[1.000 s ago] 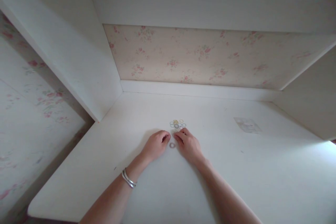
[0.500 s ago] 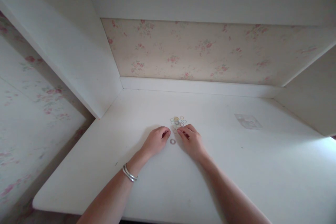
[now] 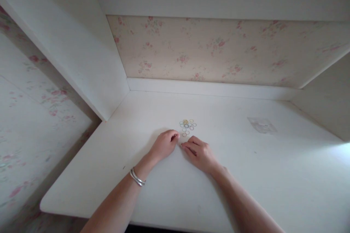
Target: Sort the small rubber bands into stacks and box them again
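Note:
My left hand (image 3: 165, 145) rests low over the white desk, thumb and fingertips pinched together; anything between them is too small to make out. Its wrist wears silver bangles (image 3: 137, 177). Just to the right, my right hand (image 3: 199, 151) is closed in a pinch, its fingertips near the desk surface and a little nearer to me than the left ones. What it holds is hidden. Beyond both hands lies a loose cluster of several small thin rings (image 3: 191, 128), pale, greenish and yellow, some overlapping. The nearest ring (image 3: 184, 134) lies close to my left fingertips.
A clear plastic bag (image 3: 261, 125) lies flat on the desk (image 3: 224, 189) to the right. White side panels (image 3: 79, 43) and a low back ledge (image 3: 207, 90) bound the desk, with flowered wallpaper (image 3: 202, 51) behind. A small dark speck (image 3: 124, 167) is left of the bangles.
My right fingertips have moved away from the cluster, toward me, to where a thicker ring lay; that ring is no longer visible. My left hand has barely moved. The view has shifted slightly.

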### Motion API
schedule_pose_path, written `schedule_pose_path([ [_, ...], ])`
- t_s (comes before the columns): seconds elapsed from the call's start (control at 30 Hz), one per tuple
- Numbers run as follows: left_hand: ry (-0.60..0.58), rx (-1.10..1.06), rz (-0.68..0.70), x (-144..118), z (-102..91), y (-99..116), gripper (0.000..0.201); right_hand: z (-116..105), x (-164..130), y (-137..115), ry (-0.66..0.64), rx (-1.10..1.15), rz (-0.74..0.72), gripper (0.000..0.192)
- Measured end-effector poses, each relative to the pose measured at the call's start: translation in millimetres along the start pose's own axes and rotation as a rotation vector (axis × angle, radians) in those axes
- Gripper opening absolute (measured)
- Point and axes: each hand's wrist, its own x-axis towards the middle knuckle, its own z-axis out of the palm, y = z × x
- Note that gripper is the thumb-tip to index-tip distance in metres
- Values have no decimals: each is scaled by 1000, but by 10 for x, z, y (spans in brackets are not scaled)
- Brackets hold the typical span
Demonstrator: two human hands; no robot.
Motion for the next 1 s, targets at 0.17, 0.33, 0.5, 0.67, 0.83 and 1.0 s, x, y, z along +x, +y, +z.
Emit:
schedule_pose_path([
  [0.17,3,4,3,-10,4,-11,22,-14,4,-20,-54,-73,10,28],
  [0.33,-3,7,0,-10,7,-5,21,-17,14,-42,-92,-134,-4,26],
  [0.5,5,5,17,-8,10,-5,21,-12,15,-56,-97,-174,19,22],
  [0.67,-16,7,19,-2,5,1,21,12,13,-46,-80,-196,25,23],
  [0.83,-20,44,27,-8,7,9,20,6,12,-52,-85,-194,23,22],
  [1.0,-45,71,53,-17,22,20,19,-43,9,-47,-37,-143,62,18],
])
